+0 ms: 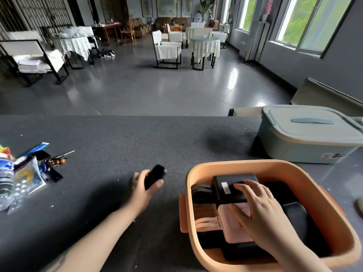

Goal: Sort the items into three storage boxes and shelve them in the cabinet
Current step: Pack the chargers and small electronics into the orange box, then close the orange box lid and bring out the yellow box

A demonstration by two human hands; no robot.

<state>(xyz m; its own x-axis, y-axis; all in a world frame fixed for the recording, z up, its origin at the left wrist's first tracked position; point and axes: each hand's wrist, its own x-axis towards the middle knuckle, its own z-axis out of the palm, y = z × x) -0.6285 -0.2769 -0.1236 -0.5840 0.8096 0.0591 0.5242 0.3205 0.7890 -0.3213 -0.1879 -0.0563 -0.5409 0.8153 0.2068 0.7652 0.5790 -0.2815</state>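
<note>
Black device (155,178) within left fingers (160,182)

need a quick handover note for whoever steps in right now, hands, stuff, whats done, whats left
Left hand grips a small black device above the counter.
Right hand rests open on the cases inside the orange box.
Done: the orange box holds black and pink cases; the green box has its lid on.
Left: the pile at the counter's left edge is unsorted; no third box or cabinet in view.
</note>
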